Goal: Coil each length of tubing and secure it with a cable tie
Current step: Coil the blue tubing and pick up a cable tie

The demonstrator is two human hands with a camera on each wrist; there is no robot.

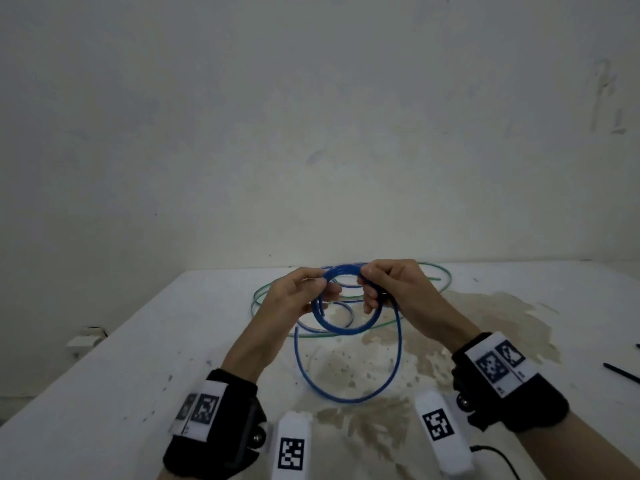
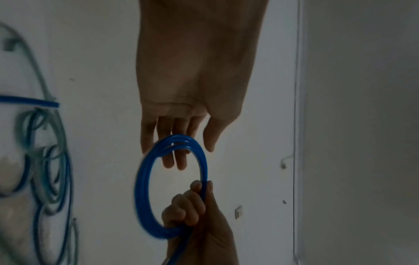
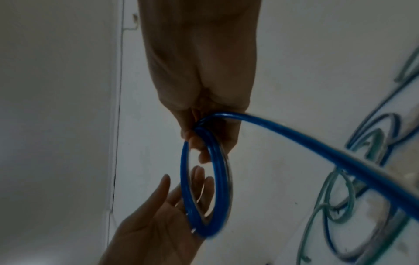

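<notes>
I hold a small coil of blue tubing (image 1: 346, 330) up over the white table (image 1: 138, 358). My right hand (image 1: 367, 289) grips the coil's turns together, fingers curled round them (image 2: 192, 206) (image 3: 204, 143). My left hand (image 1: 322, 289) lies against the opposite side with straight fingers and the thumb apart (image 2: 188, 154) (image 3: 181, 193). The coil (image 2: 142, 188) (image 3: 219, 179) has several turns. A loose tail of the blue tubing (image 1: 346, 399) (image 3: 317, 147) leaves my right hand and sags in a wide loop to the tabletop. A thin black strip (image 1: 620, 372), possibly a cable tie, lies at the far right.
Loose green tubing (image 1: 263, 289) (image 2: 56, 143) (image 3: 328, 197) sprawls in wide loops on the table behind my hands, mixed with a pale tube. A brownish stain (image 1: 485, 323) covers the table's middle and right. The wall stands just beyond the far edge.
</notes>
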